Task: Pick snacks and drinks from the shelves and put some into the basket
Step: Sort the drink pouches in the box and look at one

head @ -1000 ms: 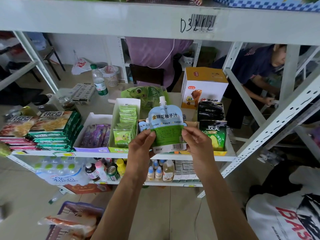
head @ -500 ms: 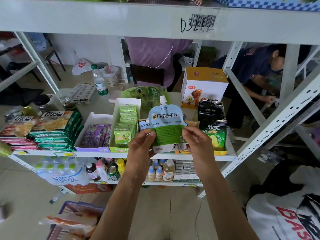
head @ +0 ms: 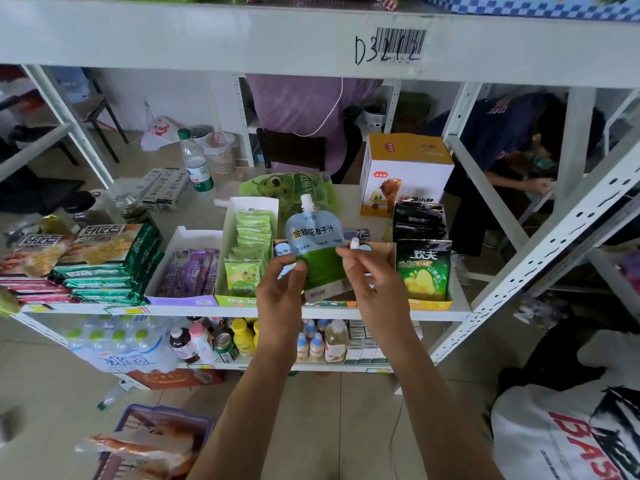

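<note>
A pale blue and green spouted drink pouch (head: 314,244) with a white cap stands upright in front of the middle shelf. My left hand (head: 281,299) pinches its left edge and my right hand (head: 372,289) pinches its right edge. The pouch is over its brown display box (head: 384,249), where more pouches show behind my fingers. The purple basket (head: 138,415) sits on the floor at the lower left, with a wrapped snack pack (head: 138,448) lying across it.
The white shelf (head: 242,311) carries green biscuit packs (head: 107,258), purple bars (head: 190,271), green sachets (head: 246,258), chip bags (head: 422,271) and an orange-white box (head: 403,171). Bottles (head: 242,337) fill the lower shelf. Two people are behind the rack; another is at the lower right.
The pouch has sunk a little toward its display box and both hands have slid up its sides, covering more of its lower part. A person behind the rack has bent lower.
</note>
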